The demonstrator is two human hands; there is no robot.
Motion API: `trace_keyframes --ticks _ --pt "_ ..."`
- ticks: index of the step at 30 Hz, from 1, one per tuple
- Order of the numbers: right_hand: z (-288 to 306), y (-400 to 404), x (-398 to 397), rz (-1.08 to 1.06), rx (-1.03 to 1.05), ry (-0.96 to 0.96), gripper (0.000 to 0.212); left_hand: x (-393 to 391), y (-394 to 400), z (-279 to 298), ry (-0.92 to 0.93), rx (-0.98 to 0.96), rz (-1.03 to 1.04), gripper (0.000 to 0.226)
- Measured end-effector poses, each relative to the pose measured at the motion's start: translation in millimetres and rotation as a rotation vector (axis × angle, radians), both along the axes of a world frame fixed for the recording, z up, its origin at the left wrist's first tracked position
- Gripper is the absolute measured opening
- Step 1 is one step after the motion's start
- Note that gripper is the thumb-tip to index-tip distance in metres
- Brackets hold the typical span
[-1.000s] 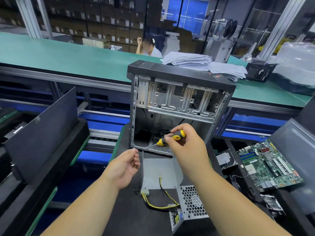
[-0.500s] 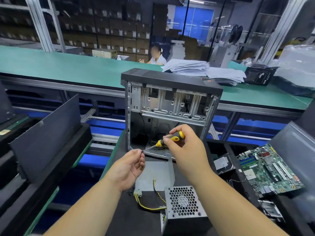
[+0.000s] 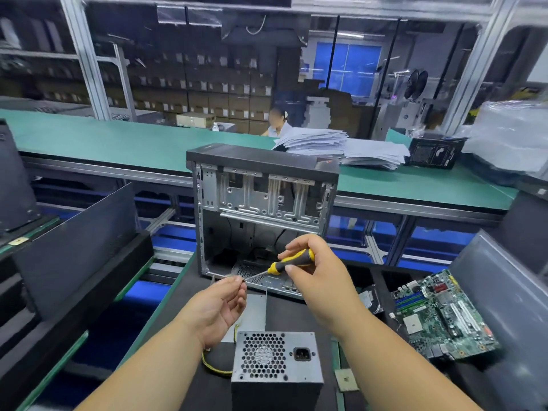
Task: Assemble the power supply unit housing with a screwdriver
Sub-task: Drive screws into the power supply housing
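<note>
your right hand (image 3: 318, 280) grips the screwdriver (image 3: 292, 261), tip meeting your left hand's (image 3: 218, 310) pinched fingertips (image 3: 237, 280); whatever they pinch is too small to make out. the power supply (image 3: 277, 361) sits nearest you, bottom cut off, before the open case (image 3: 262, 215).

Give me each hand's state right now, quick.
Left hand: fingers pinched at the screwdriver tip, apparently on something small; too tiny to identify.
Right hand: grips the screwdriver handle.
</note>
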State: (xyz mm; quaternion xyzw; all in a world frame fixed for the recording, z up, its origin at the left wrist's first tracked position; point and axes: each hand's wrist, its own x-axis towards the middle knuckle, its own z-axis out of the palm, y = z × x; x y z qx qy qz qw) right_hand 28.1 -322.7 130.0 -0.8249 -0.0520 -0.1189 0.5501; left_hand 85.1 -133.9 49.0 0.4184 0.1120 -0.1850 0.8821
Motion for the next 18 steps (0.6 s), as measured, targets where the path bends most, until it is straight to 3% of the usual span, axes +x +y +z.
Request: trace_keyframes --ticks 11,18 --pt "4.3 -32.3 -19.1 -0.019 0.097 -0.037 0.021 -32.6 -21.5 9.0 -0.235 0.202 -0.026 0.004" --pt "-9.0 -39.9 -17.2 -0.132 0.141 -0.075 0.028 -42.4 -30.7 6.3 -0.323 0.271 -0.072 0.006"
